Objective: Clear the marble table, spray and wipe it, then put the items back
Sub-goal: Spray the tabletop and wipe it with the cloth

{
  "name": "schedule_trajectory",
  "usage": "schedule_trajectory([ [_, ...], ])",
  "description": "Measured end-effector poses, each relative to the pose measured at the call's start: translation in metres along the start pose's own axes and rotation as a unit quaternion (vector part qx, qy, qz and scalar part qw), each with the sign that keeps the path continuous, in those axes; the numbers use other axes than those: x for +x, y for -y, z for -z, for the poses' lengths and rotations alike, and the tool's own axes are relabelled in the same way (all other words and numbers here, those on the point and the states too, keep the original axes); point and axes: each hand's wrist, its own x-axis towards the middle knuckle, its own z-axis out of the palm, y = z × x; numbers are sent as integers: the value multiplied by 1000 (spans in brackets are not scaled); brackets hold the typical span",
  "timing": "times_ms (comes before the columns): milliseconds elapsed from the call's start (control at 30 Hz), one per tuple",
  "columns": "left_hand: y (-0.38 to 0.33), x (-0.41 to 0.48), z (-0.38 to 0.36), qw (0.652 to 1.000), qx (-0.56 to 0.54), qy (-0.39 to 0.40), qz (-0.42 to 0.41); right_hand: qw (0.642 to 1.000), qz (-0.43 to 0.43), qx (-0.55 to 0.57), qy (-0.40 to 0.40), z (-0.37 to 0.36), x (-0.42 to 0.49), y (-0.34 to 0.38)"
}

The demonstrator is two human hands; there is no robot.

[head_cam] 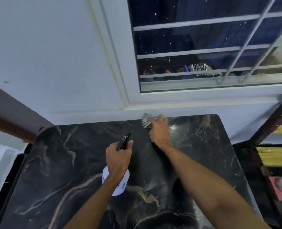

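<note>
The black marble table [57,162] with pale veins fills the lower part of the head view. My left hand [118,160] is shut on a white spray bottle [120,184] with a black trigger head [123,141], held above the table's middle. My right hand [159,131] is at the far edge of the table near the wall, shut on a blurred grey-and-white striped cloth [146,121] pressed onto the marble. A wet sheen shows on the surface to the right of that hand.
A white wall and a barred window [203,52] rise right behind the table. A dark shelf unit [272,162] with a white item stands to the right. A brown rail [9,128] and a white surface lie to the left.
</note>
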Motion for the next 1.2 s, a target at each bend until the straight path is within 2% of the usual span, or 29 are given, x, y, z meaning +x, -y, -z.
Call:
schedule_trajectory([
  [67, -7, 3, -5, 1000, -8, -2, 0, 994, -93, -9, -51, 15, 8, -35],
  [100, -10, 6, -8, 1000, -7, -5, -4, 994, -101, -7, -50, 18, 12, -37],
  [133, -12, 7, -14, 1000, -4, -7, -7, 996, -79, -4, -38, 18, 12, -29],
  [267, -17, 7, -29, 1000, 15, -7, 1, 989, 137, 4, 59, -4, -4, 9],
  [300, -18, 7, -34, 1000, 22, -4, 1, 988, 143, 9, 52, 0, -1, 1],
  [333, -18, 6, -37, 1000, 27, 1, -1, 993, 108, 15, 33, 7, 5, -14],
  [433, -21, 3, -43, 999, 34, 8, -13, 996, -78, 20, -39, 21, 22, -58],
  [467, -23, 3, -45, 999, 39, 6, -17, 996, -81, 24, -36, 22, 23, -57],
  [567, -29, 0, -55, 998, 55, 12, -35, 995, 90, 13, 32, 16, 3, -28],
  [600, -34, -2, -61, 998, 53, 17, -40, 990, 133, 12, 45, 15, -5, -28],
  [633, -38, -3, -65, 998, 51, 21, -44, 989, 140, 12, 39, 18, -8, -37],
  [667, -42, -6, -71, 997, 48, 25, -47, 993, 114, 15, 10, 27, -8, -55],
  [733, -46, -10, -80, 997, 39, 34, -52, 999, 3, 5, -51, 52, -1, -105],
  [800, -50, -16, -87, 997, 30, 45, -54, 987, -137, -2, -90, 82, 4, -163],
  [867, -52, -23, -92, 996, 33, 54, -59, 971, -218, 3, -99, 100, 1, -194],
  [933, -53, -31, -97, 995, 35, 64, -65, 980, -175, -20, -92, 96, -11, -182],
  [1067, -55, -45, -103, 994, 38, 82, -61, 999, 20, -24, -10, 71, -50, -147],
  [1100, -54, -48, -103, 994, 40, 85, -63, 1000, 14, -14, -4, 78, -52, -156],
  [1133, -53, -50, -102, 993, 39, 89, -64, 1000, -29, -3, -12, 87, -52, -170],
  [1200, -49, -57, -94, 993, 40, 91, -63, 986, -155, 20, -60, 103, -57, -196],
])
